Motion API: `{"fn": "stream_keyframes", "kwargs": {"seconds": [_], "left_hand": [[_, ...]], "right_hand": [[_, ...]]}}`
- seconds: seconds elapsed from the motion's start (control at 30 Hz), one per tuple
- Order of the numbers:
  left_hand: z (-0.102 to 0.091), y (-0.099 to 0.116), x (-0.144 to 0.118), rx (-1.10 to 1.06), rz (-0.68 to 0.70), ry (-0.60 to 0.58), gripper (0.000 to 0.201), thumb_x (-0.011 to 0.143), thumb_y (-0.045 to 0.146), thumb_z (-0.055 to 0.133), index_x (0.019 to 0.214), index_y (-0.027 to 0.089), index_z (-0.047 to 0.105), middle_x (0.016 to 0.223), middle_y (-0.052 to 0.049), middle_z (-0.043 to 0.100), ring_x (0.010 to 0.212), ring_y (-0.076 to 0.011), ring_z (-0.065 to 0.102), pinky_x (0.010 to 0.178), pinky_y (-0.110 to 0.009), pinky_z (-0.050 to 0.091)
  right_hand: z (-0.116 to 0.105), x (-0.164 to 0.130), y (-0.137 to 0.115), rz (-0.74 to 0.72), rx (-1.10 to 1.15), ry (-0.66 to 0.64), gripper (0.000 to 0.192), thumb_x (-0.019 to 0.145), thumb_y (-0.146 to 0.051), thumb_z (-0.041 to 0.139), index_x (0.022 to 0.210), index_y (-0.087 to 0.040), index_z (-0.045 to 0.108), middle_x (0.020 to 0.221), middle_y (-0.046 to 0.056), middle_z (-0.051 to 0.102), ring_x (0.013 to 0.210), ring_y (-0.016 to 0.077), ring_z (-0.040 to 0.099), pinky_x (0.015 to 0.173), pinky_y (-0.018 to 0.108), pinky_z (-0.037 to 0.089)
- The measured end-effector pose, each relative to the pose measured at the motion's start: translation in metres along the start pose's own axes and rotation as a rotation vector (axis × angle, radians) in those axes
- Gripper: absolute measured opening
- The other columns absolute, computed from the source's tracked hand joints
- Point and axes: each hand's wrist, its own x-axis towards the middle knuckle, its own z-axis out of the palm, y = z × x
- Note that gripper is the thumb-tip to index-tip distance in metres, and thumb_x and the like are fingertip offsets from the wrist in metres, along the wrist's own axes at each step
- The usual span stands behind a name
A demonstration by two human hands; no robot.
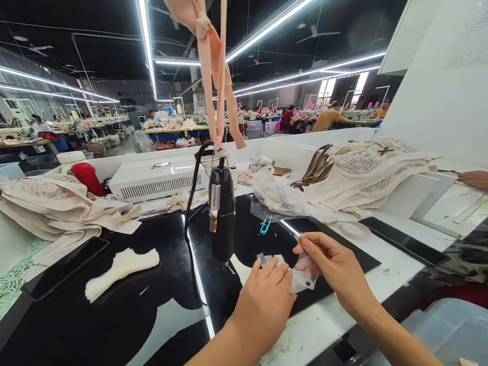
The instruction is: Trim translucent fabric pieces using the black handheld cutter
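Observation:
My right hand (335, 264) pinches a piece of clear, see-through film between thumb and fingers, just above the near edge of the black mat (164, 297). My left hand (265, 301) lies palm down beside it, its fingers flat over translucent film (302, 281) and partly over a cream fabric piece (240, 269). Beyond the left hand, a black handheld tool (222, 216) hangs nose down from a knotted peach fabric strap (207, 61). Left of it lie a cut cream pad piece (122, 271) and a curved translucent template (165, 333).
Cream fabric stacks lie at left (54, 206) and right (360, 172). A white vented box (157, 178) stands at the back. A teal clip (265, 226) lies near a plastic bag (279, 193). Another person's hand (482, 180) is at far right.

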Motion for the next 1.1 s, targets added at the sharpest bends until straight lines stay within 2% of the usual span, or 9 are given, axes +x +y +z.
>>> {"fn": "stream_keyframes", "kwargs": {"seconds": [0.13, 0.3, 0.43, 0.53, 0.63, 0.73, 0.83, 0.97, 1.1], "left_hand": [[0.009, -0.002, 0.0, 0.013, -0.021, -0.066, 0.025, 0.111, 0.029, 0.071, 0.13, 0.012, 0.068, 0.127, -0.01, 0.081, 0.143, -0.0303, 0.068, 0.126, -0.054, 0.051], [0.011, -0.003, 0.004, 0.026, -0.014, -0.128, 0.022, 0.111, 0.035, 0.072, 0.123, 0.017, 0.07, 0.124, -0.007, 0.08, 0.139, -0.0283, 0.069, 0.128, -0.054, 0.05], [0.007, -0.004, 0.008, 0.036, -0.003, -0.138, 0.022, 0.112, 0.036, 0.071, 0.123, 0.017, 0.073, 0.132, -0.01, 0.079, 0.141, -0.0298, 0.068, 0.126, -0.055, 0.052], [-0.011, -0.004, 0.005, -0.004, -0.015, -0.123, 0.023, 0.115, 0.032, 0.064, 0.13, 0.016, 0.073, 0.147, -0.013, 0.075, 0.146, -0.0306, 0.065, 0.125, -0.054, 0.054], [-0.039, -0.006, -0.005, -0.237, -0.096, -0.096, 0.023, 0.115, 0.023, 0.059, 0.131, 0.018, 0.075, 0.151, -0.013, 0.073, 0.145, -0.0288, 0.067, 0.126, -0.051, 0.054], [-0.07, -0.005, -0.02, -0.473, -0.246, -0.049, 0.027, 0.115, 0.023, 0.057, 0.132, 0.023, 0.078, 0.15, -0.01, 0.074, 0.136, -0.0233, 0.072, 0.12, -0.04, 0.058], [-0.094, 0.001, -0.035, -0.976, -0.516, 0.016, 0.022, 0.107, 0.036, 0.072, 0.12, 0.022, 0.082, 0.128, -0.009, 0.08, 0.116, -0.0233, 0.078, 0.101, -0.034, 0.064], [-0.108, 0.009, -0.048, -1.588, -0.705, 0.102, 0.045, 0.087, 0.054, 0.093, 0.102, 0.016, 0.074, 0.1, -0.008, 0.079, 0.09, -0.0219, 0.079, 0.092, -0.036, 0.061], [-0.117, 0.01, -0.062, -1.71, -0.852, 0.17, 0.055, 0.076, 0.055, 0.103, 0.093, 0.016, 0.069, 0.087, -0.005, 0.077, 0.077, -0.0157, 0.073, 0.081, -0.029, 0.055]], "right_hand": [[-0.005, -0.001, -0.009, -0.1, 0.141, 0.144, 0.059, 0.07, -0.069, 0.099, 0.097, -0.021, 0.076, 0.079, -0.001, 0.074, 0.048, 0.0108, 0.06, 0.045, 0.024, 0.051], [-0.016, -0.007, -0.043, -0.257, 0.323, 0.323, 0.055, 0.073, -0.059, 0.1, 0.096, -0.026, 0.063, 0.07, -0.012, 0.056, 0.042, 0.002, 0.038, 0.041, 0.016, 0.032], [-0.012, -0.024, -0.054, -0.234, 0.301, 0.276, 0.048, 0.078, -0.057, 0.099, 0.098, -0.026, 0.069, 0.056, -0.012, 0.049, 0.039, 0.0049, 0.036, 0.04, 0.018, 0.033], [-0.003, -0.043, -0.046, -0.178, 0.116, 0.156, 0.045, 0.083, -0.063, 0.094, 0.1, -0.025, 0.077, 0.048, -0.01, 0.047, 0.039, 0.0084, 0.037, 0.039, 0.021, 0.031], [0.009, -0.06, -0.036, -0.167, -0.135, 0.01, 0.046, 0.091, -0.069, 0.084, 0.104, -0.025, 0.082, 0.047, -0.008, 0.045, 0.039, 0.0117, 0.038, 0.04, 0.025, 0.029], [0.024, -0.069, -0.03, -0.158, -0.229, -0.126, 0.046, 0.093, -0.071, 0.078, 0.103, -0.027, 0.085, 0.048, -0.006, 0.046, 0.041, 0.0135, 0.038, 0.042, 0.027, 0.031], [0.041, -0.073, -0.023, -0.162, -0.256, -0.243, 0.042, 0.095, -0.07, 0.075, 0.095, -0.029, 0.086, 0.048, -0.006, 0.048, 0.043, 0.0149, 0.043, 0.044, 0.028, 0.038], [0.067, -0.086, -0.015, -0.166, -0.252, -0.391, 0.043, 0.098, -0.071, 0.071, 0.09, -0.032, 0.085, 0.053, -0.004, 0.058, 0.045, 0.015, 0.054, 0.051, 0.027, 0.046], [0.088, -0.101, -0.017, -0.097, -0.25, -0.487, 0.045, 0.099, -0.074, 0.067, 0.099, -0.033, 0.086, 0.048, -0.005, 0.057, 0.046, 0.0171, 0.059, 0.055, 0.027, 0.051]]}}
